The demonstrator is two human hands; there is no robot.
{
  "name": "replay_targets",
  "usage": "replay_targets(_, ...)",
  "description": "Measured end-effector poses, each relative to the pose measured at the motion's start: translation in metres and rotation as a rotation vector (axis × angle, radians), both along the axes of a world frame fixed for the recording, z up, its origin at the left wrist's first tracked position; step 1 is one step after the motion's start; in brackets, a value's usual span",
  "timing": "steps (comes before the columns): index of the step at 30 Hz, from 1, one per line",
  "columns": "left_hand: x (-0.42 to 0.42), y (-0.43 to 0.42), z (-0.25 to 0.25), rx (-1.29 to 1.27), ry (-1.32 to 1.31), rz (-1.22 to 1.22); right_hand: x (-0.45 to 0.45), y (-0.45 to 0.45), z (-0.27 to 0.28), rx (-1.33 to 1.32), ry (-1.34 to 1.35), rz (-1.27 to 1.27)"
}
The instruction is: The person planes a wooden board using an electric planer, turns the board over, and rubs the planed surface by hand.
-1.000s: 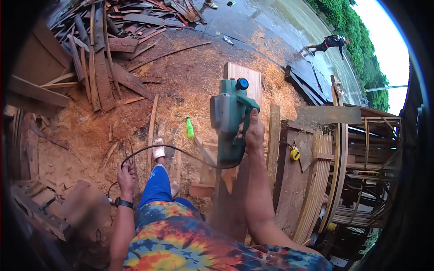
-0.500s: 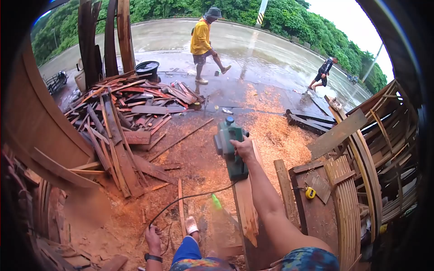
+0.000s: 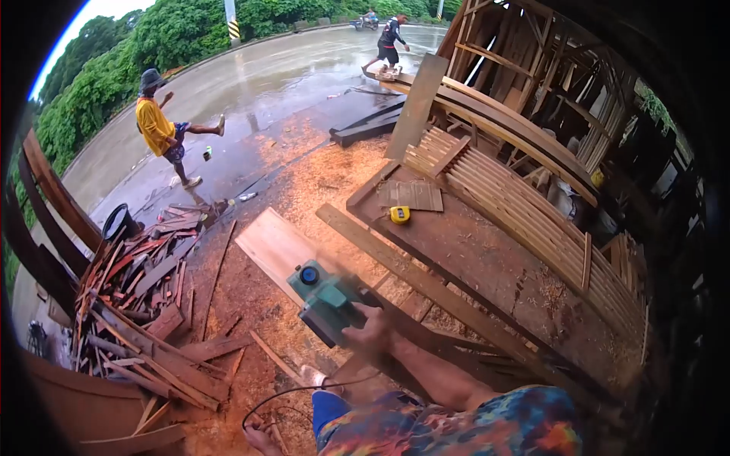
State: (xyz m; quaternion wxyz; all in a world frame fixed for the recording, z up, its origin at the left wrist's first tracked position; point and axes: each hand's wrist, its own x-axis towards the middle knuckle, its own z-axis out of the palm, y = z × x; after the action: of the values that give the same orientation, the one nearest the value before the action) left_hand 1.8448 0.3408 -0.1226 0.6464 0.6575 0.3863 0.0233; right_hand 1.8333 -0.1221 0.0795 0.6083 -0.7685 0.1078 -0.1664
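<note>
My right hand [image 3: 370,330] is closed around the handle of a green electric hand planer [image 3: 327,302]. The planer sits on a thick wooden plank [image 3: 268,245], whose pale, freshly planed end reaches past the tool toward the road. Low in the view, my left hand [image 3: 261,439] is closed on the planer's black power cord [image 3: 262,401], which loops across the floor beside my leg. Some of the left fingers are cut off or hard to make out.
Scrap wood [image 3: 163,262] is heaped to the left, near a black bucket [image 3: 119,223]. Right of the plank are a long board [image 3: 426,266], a yellow tape measure [image 3: 399,214] and slatted panels [image 3: 525,216]. A person in yellow [image 3: 156,125] and another in black [image 3: 390,38] are beyond.
My view has swung to the right. The planer has come back along the plank toward me, baring more of its far end. The person in black has moved along the road.
</note>
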Motion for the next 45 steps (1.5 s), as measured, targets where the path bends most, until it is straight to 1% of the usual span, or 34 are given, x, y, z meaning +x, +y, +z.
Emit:
replay_targets(2, -0.002, -0.015, 0.024, -0.027, -0.055, -0.08, -0.054, -0.012, 0.006, -0.121, 0.051, -0.066)
replay_targets(4, -0.016, -0.023, 0.037, -0.039, -0.067, -0.171, -0.103, -0.021, 0.011, -0.163, 0.058, -0.155)
replay_targets(5, -0.017, -0.025, 0.036, -0.076, -0.094, -0.221, -0.131, -0.018, 0.009, -0.077, 0.09, -0.195)
replay_targets(7, -0.022, -0.026, 0.03, -0.021, -0.008, -0.304, -0.169, -0.037, 0.007, 0.0, 0.12, -0.291)
replay_targets(8, -0.022, -0.031, 0.021, -0.022, 0.009, -0.326, -0.188, -0.041, 0.015, 0.152, 0.148, -0.321)
replay_targets(9, -0.023, -0.035, 0.011, -0.018, 0.012, -0.327, -0.204, -0.045, 0.023, 0.189, 0.164, -0.367)
replay_targets(10, -0.026, -0.04, -0.003, -0.022, 0.012, -0.321, -0.217, -0.054, 0.008, 0.094, 0.037, -0.431)
replay_targets(11, -0.027, -0.045, -0.013, -0.016, 0.014, -0.333, -0.232, -0.059, 0.004, 0.173, 0.062, -0.465)
replay_targets(12, -0.028, -0.047, -0.022, 0.007, 0.027, -0.352, -0.242, -0.058, 0.018, 0.186, 0.05, -0.539)
replay_targets(13, -0.029, -0.05, -0.03, 0.023, 0.012, -0.382, -0.253, -0.062, 0.013, 0.182, 0.068, -0.616)
replay_targets(15, -0.025, -0.057, -0.038, 0.072, -0.011, -0.448, -0.266, -0.071, 0.003, 0.225, -0.017, -0.774)
replay_targets(16, -0.023, -0.06, -0.04, 0.057, -0.018, -0.469, -0.273, -0.075, -0.005, 0.256, -0.042, -0.85)
replay_targets(18, -0.026, -0.061, -0.038, 0.032, -0.025, -0.511, -0.285, -0.086, -0.028, 0.289, -0.079, -0.976)
replay_targets(20, -0.039, -0.055, -0.023, 0.07, 0.07, -0.505, -0.298, -0.077, -0.037, 0.317, -0.076, -1.094)
replay_targets(21, -0.029, -0.075, -0.02, 0.067, 0.091, -0.501, -0.304, -0.068, -0.045, 0.328, -0.111, -1.135)
replay_targets(22, 0.002, -0.136, -0.025, 0.004, 0.039, -0.491, -0.29, -0.097, -0.037, 0.309, -0.202, -1.166)
replay_targets(23, 0.022, -0.168, -0.026, -0.022, 0.014, -0.485, -0.281, -0.114, -0.029, 0.286, -0.202, -1.182)
replay_targets(25, 0.019, -0.149, -0.03, 0.025, 0.053, -0.466, -0.295, -0.096, -0.039, 0.306, -0.076, -1.228)
replay_targets(26, 0.011, -0.124, -0.033, 0.069, 0.09, -0.457, -0.3, -0.1, -0.054, 0.312, -0.079, -1.214)
replay_targets(27, -0.002, -0.089, -0.034, 0.124, 0.138, -0.451, -0.3, -0.096, -0.048, 0.308, -0.072, -1.236)
replay_targets(28, -0.011, -0.071, -0.03, 0.165, 0.179, -0.451, -0.3, -0.097, -0.049, 0.316, -0.088, -1.225)
replay_targets(29, -0.008, -0.07, -0.029, 0.133, 0.193, -0.472, -0.3, -0.099, -0.048, 0.349, -0.058, -1.223)
replay_targets(31, -0.015, -0.081, 0.011, 0.115, 0.133, -0.592, -0.301, -0.104, -0.048, 0.379, -0.002, -1.223)
replay_targets(33, -0.003, -0.076, 0.007, -0.021, 0.132, -0.798, -0.301, -0.105, -0.045, 0.352, 0.086, -1.238)
replay_targets(34, -0.001, -0.085, 0.02, -0.008, 0.146, -0.83, -0.302, -0.106, -0.048, 0.361, 0.074, -1.242)
replay_targets(35, 0.002, -0.092, 0.031, 0.018, 0.19, -0.915, -0.303, -0.105, -0.046, 0.354, 0.096, -1.239)
replay_targets(36, 0.017, -0.085, 0.012, 0.043, 0.269, -1.06, -0.306, -0.108, -0.05, 0.346, 0.151, -1.233)
replay_targets(37, 0.023, -0.087, 0.018, 0.073, 0.327, -1.194, -0.308, -0.11, -0.058, 0.332, 0.153, -1.243)
replay_targets(38, 0.029, -0.095, 0.023, 0.089, 0.375, -1.316, -0.308, -0.103, -0.053, 0.297, 0.161, -1.292)
replay_targets(40, 0.044, -0.096, 0.017, 0.144, 0.421, -1.48, -0.295, -0.097, -0.037, 0.213, 0.159, -1.352)
replay_targets(42, 0.063, -0.095, 0.006, 0.204, 0.421, -1.596, -0.294, -0.106, -0.024, 0.334, 0.226, -1.352)
replay_targets(43, 0.071, -0.092, -0.002, 0.24, 0.412, -1.633, -0.304, -0.119, -0.028, 0.507, 0.184, -1.223)
replay_targets(44, 0.08, -0.092, -0.005, 0.298, 0.422, -1.721, -0.306, -0.121, -0.016, 0.631, 0.145, -1.146)
replay_targets(45, 0.091, -0.094, -0.005, 0.359, 0.443, -1.795, -0.31, -0.126, -0.012, 0.814, 0.138, -1.088)
